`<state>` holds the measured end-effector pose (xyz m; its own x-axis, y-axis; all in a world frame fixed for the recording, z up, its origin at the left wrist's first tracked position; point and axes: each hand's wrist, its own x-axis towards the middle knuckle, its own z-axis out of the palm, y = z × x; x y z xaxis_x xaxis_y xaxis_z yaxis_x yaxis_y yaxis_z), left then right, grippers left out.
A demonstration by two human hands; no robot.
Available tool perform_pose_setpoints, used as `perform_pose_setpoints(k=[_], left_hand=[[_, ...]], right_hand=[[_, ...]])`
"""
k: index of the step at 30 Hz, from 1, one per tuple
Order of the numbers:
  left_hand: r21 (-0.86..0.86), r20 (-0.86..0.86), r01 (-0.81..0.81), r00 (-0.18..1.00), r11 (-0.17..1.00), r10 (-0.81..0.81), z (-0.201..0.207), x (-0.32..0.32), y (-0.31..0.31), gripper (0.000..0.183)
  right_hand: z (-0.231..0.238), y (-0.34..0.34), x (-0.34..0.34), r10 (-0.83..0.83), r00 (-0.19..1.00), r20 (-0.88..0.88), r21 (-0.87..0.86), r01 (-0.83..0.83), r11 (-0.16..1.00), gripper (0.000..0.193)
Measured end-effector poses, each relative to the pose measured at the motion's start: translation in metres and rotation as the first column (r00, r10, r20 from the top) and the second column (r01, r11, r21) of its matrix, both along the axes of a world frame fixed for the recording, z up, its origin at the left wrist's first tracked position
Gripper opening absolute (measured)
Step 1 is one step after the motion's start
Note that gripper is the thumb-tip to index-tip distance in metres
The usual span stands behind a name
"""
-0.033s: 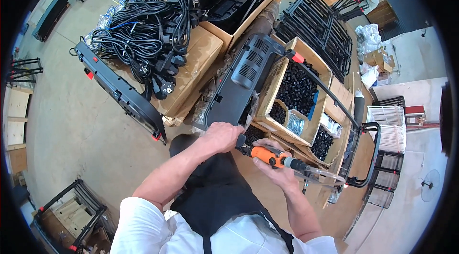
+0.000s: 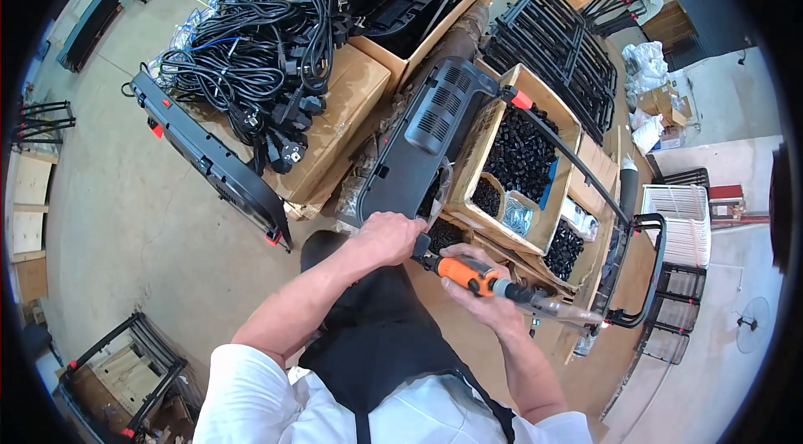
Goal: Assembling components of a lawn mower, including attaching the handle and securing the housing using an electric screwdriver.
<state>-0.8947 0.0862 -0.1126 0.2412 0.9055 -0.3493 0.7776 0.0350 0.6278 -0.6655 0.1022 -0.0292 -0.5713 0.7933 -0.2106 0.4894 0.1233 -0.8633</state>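
My right hand (image 2: 483, 287) is wrapped round an orange and black power screwdriver (image 2: 460, 271) with a clear hose (image 2: 560, 308) trailing from its rear. Its front end points left at a small black block (image 2: 421, 245) beside the near end of a long black plastic housing (image 2: 389, 187). Whether the bit touches a screw there is hidden. My left hand (image 2: 386, 237) grips that near end of the housing, its fingertips curled over by the block. A vented, raised cover (image 2: 438, 115) sits on the housing's far half. A black tubular frame with a red joint (image 2: 520, 99) runs off to the right.
Right of the housing stands a crate (image 2: 470, 185) of small black parts and silver screws. Coiled black power cables (image 2: 242, 68) lie on a cardboard box (image 2: 355, 97) at the left, with another black housing (image 2: 205, 161) leaning against it. Stacked black frames (image 2: 552, 51) fill the back.
The screwdriver's rear end has dipped slightly toward me with my right hand, and the hose has shifted with it. My left hand stays on the housing.
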Motion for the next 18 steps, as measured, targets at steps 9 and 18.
perform_pose_setpoints(k=[9,18], left_hand=[[-0.035,-0.031,-0.005,1.000,0.999,0.004,0.001,0.002,-0.001,0.044],[-0.295,0.631,-0.528,0.519,0.797,0.577,-0.039,-0.007,-0.037,0.026]], right_hand=[[0.014,0.001,-0.009,0.181,0.975,0.130,0.006,-0.183,0.983,0.047],[0.008,-0.001,-0.006,0.260,0.962,0.085,0.153,-0.270,0.951,0.043]])
